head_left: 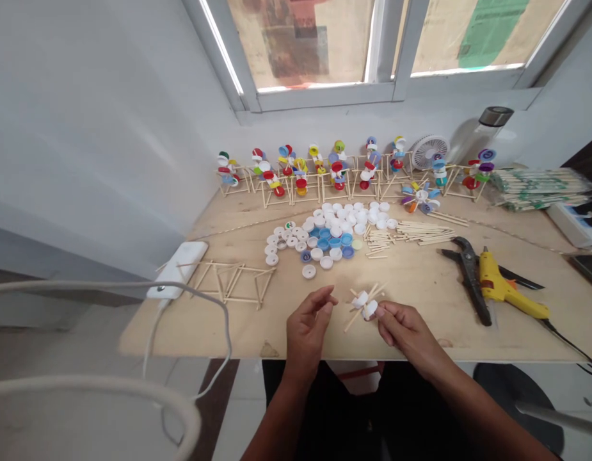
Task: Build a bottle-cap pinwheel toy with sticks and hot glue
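My right hand (405, 325) pinches a small stick-and-cap wheel (365, 303) just above the table's front part. White bottle caps sit among thin wooden sticks that poke out in several directions. My left hand (309, 325) is to the left of this piece, apart from it. Its fingers are loosely curved with the thumb near them, and nothing shows between them. Beyond both hands lies a pile of white and blue bottle caps (335, 232). Short wooden sticks (379, 243) lie to the right of the pile.
Finished cap wheels on stick frames (301, 186) line the back wall. A yellow glue gun (509, 291) and dark pliers (468, 275) lie at right. At left are a stick frame (235, 285) and a white power strip (180, 269) with a cable. A small fan (430, 152) stands behind.
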Demonstrator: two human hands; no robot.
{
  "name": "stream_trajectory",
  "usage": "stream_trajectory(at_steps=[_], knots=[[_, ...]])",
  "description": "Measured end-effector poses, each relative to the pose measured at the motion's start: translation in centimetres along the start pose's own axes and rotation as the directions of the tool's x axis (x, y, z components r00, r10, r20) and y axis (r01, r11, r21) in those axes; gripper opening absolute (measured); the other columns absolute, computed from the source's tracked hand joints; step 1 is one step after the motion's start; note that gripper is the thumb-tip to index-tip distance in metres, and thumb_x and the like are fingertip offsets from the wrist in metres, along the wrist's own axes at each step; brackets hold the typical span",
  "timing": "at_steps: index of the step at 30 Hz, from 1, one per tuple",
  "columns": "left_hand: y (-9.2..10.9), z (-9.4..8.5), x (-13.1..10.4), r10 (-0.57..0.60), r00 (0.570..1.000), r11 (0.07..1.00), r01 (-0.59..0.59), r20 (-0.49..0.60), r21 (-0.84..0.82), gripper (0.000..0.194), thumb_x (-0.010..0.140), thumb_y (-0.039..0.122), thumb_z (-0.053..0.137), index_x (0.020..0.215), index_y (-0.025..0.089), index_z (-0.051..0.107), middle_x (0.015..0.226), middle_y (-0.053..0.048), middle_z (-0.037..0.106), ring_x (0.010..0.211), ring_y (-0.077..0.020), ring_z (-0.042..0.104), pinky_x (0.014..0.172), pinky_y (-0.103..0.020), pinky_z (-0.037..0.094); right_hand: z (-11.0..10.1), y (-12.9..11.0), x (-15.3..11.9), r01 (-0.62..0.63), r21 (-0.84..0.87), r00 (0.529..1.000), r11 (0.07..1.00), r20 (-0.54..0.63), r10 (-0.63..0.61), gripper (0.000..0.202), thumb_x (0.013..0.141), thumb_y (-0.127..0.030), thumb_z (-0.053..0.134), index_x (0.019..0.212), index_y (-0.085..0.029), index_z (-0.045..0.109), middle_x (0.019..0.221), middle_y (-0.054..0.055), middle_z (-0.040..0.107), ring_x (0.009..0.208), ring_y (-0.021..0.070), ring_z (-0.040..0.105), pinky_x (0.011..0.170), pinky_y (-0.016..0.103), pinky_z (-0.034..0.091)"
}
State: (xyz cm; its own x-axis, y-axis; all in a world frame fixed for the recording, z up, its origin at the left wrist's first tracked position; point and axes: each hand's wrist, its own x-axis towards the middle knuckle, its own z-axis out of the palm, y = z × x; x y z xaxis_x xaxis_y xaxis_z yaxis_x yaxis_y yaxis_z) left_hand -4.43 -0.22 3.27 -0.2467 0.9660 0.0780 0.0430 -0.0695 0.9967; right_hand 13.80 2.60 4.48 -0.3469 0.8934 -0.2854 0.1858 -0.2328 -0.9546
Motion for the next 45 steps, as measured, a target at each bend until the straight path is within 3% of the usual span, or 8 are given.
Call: stream_trajectory(at_steps=[2, 4, 9, 17, 25, 29, 36, 45], knots=[[0.6, 0.1, 0.9, -0.134, 0.991, 0.989, 0.135, 0.014, -0.061, 0.029, 0.078, 0.031, 0.064, 0.103, 0.018, 0.069, 0.087, -0.005, 0.07, 0.086, -0.02, 0.063, 0.083, -0.033, 0.049, 0.0, -0.1, -0.1, 0.035, -0.029, 0.999, 0.999, 0.029, -0.034, 0.044, 0.088, -0.056, 0.043, 0.068, -0.018, 0.051, 0.047, -0.007, 0.039, 0.045, 0.0078, 0.031, 0.046, 0.023, 0.022], [1.1, 0.3, 1.7, -0.217, 0.97, 0.968, 0.228, 0.11, -0.101, 0.027, 0.073, 0.033, 0.069, 0.095, 0.017, 0.072, 0.082, -0.004, 0.07, 0.08, -0.0187, 0.063, 0.077, -0.03, 0.049, -0.1, -0.2, -0.1, 0.065, -0.05, 0.995, 0.997, 0.076, -0.061, 0.042, 0.09, -0.053, 0.042, 0.07, -0.018, 0.052, 0.049, -0.006, 0.039, 0.047, 0.0083, 0.034, 0.048, 0.023, 0.025], [1.7, 0.8, 2.7, -0.278, 0.92, 0.936, 0.324, 0.276, -0.14, 0.019, 0.068, 0.031, 0.074, 0.08, 0.016, 0.073, 0.075, -0.004, 0.071, 0.072, -0.0172, 0.062, 0.071, -0.028, 0.047, -0.6, -0.2, 0.1, 0.108, -0.09, 0.988, 0.99, 0.118, -0.097, 0.042, 0.091, -0.05, 0.043, 0.067, -0.018, 0.052, 0.051, -0.005, 0.042, 0.05, 0.0085, 0.037, 0.051, 0.023, 0.028], [1.2, 0.8, 2.5, -0.312, 0.936, 0.894, 0.348, 0.163, -0.283, 0.015, 0.066, 0.027, 0.076, 0.074, 0.017, 0.07, 0.067, 0.002, 0.065, 0.065, -0.0105, 0.056, 0.067, -0.022, 0.042, -1.6, -0.3, -0.2, 0.075, -0.168, 0.997, 0.983, 0.043, -0.069, 0.039, 0.087, -0.053, 0.049, 0.084, -0.016, 0.063, 0.057, -0.003, 0.049, 0.053, 0.0098, 0.039, 0.05, 0.023, 0.028], [1.2, 1.0, 2.3, -0.323, 0.925, 0.879, 0.371, 0.2, -0.299, 0.018, 0.064, 0.029, 0.076, 0.075, 0.016, 0.069, 0.063, 0.002, 0.06, 0.061, -0.0102, 0.051, 0.064, -0.022, 0.039, -1.7, -0.1, -0.1, 0.071, -0.151, 0.991, 0.986, 0.124, -0.052, 0.043, 0.089, -0.054, 0.045, 0.082, -0.016, 0.061, 0.053, -0.004, 0.047, 0.05, 0.009, 0.038, 0.049, 0.022, 0.028], [1.2, 0.6, 2.4, -0.328, 0.917, 0.871, 0.387, 0.227, -0.303, 0.028, 0.066, 0.031, 0.076, 0.089, 0.018, 0.069, 0.063, 0.003, 0.061, 0.062, -0.0101, 0.052, 0.064, -0.021, 0.039, -2.1, -0.3, 0.2, 0.062, -0.173, 0.983, 0.983, 0.178, -0.031, 0.046, 0.089, -0.057, 0.042, 0.089, -0.015, 0.063, 0.053, -0.005, 0.046, 0.048, 0.0083, 0.036, 0.047, 0.022, 0.026], [1.4, 0.2, 2.3, -0.314, 0.908, 0.889, 0.384, 0.279, -0.248, 0.028, 0.068, 0.032, 0.074, 0.091, 0.017, 0.07, 0.071, -0.001, 0.065, 0.066, -0.0121, 0.054, 0.067, -0.024, 0.04, -2.3, -0.8, 0.2, 0.098, -0.199, 0.982, 0.975, 0.176, -0.062, 0.045, 0.089, -0.056, 0.043, 0.087, -0.015, 0.062, 0.053, -0.005, 0.047, 0.05, 0.0084, 0.039, 0.049, 0.021, 0.027], [1.7, 0.0, 2.3, -0.329, 0.868, 0.89, 0.417, 0.372, -0.186, 0.029, 0.065, 0.029, 0.078, 0.09, 0.017, 0.07, 0.076, -0.002, 0.068, 0.073, -0.0155, 0.059, 0.071, -0.026, 0.043, -2.4, -0.6, 0.9, -0.073, -0.046, 0.934, 0.996, 0.346, 0.084, 0.048, 0.09, -0.056, 0.041, 0.086, -0.013, 0.062, 0.045, -0.007, 0.044, 0.04, 0.0058, 0.029, 0.043, 0.021, 0.023]])
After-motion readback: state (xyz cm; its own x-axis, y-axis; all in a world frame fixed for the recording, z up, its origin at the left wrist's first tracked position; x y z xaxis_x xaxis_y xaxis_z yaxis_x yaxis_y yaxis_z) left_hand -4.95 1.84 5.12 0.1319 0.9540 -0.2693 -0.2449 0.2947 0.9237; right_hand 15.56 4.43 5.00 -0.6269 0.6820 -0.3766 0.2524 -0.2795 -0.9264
